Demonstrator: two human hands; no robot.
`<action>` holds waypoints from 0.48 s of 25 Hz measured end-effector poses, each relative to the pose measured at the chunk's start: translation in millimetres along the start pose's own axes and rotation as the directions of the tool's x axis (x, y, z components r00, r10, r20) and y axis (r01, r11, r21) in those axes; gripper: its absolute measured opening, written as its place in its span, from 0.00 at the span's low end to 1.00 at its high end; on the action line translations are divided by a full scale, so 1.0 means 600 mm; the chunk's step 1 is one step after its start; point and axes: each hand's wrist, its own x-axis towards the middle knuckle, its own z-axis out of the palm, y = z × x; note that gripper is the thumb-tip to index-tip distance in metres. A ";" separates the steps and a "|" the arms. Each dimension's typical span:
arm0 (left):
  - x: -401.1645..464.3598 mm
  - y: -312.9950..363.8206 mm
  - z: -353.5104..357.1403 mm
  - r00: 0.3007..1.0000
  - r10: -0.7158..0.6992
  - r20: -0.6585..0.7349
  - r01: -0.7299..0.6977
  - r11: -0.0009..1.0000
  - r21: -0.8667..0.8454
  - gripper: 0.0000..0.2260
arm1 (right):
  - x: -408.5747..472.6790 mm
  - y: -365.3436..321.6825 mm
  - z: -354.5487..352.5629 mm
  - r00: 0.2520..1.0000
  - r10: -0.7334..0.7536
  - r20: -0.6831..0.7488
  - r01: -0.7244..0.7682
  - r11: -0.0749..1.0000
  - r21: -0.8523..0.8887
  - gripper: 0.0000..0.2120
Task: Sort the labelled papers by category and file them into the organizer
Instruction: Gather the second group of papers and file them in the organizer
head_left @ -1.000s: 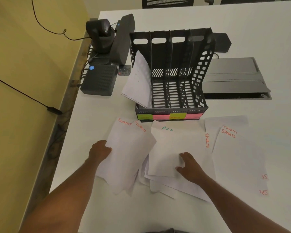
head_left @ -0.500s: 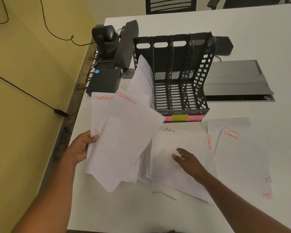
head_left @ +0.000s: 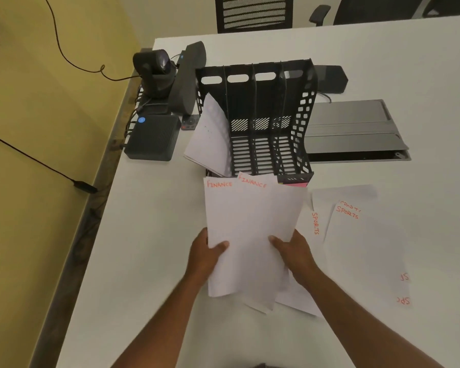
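Note:
A stack of white sheets marked FINANCE [head_left: 250, 221] in orange is held up above the table, in front of the black slotted organizer [head_left: 303, 107]. My left hand [head_left: 206, 254] grips the stack's left edge, thumb on top. My right hand [head_left: 294, 252] grips its right edge. White papers [head_left: 210, 136] lean in the organizer's leftmost slot; the other slots look empty. Sheets marked SPORTS [head_left: 361, 243] lie on the table to the right. More white sheets [head_left: 300, 301] lie under the held stack.
A conference camera [head_left: 154, 73], a dark speaker bar [head_left: 189, 78], a small dark box [head_left: 152, 139] and a remote [head_left: 189, 122] stand left of the organizer. A grey cable hatch [head_left: 356, 134] sits to its right. The table's left edge [head_left: 91, 235] borders a yellow floor with cables.
My left hand lifted the FINANCE sheets off the table and brought them to the middle. My right hand left the centre pile and took hold of the stack's right edge.

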 end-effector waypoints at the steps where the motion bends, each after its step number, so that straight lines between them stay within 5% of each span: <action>1: -0.004 -0.006 0.012 0.998 -0.050 0.040 0.052 0.998 -0.043 0.09 | 0.002 0.012 -0.011 0.995 0.035 -0.097 -0.043 0.996 -0.079 0.23; 5: 0.002 -0.022 0.019 0.962 -0.259 0.082 0.270 0.944 -0.188 0.06 | -0.002 0.052 -0.051 0.990 0.103 -0.095 -0.110 0.992 -0.067 0.20; 12: 0.001 -0.017 0.019 0.982 -0.177 -0.063 0.169 0.978 -0.119 0.07 | 0.002 0.079 -0.079 0.979 0.135 -0.152 -0.133 0.991 0.024 0.15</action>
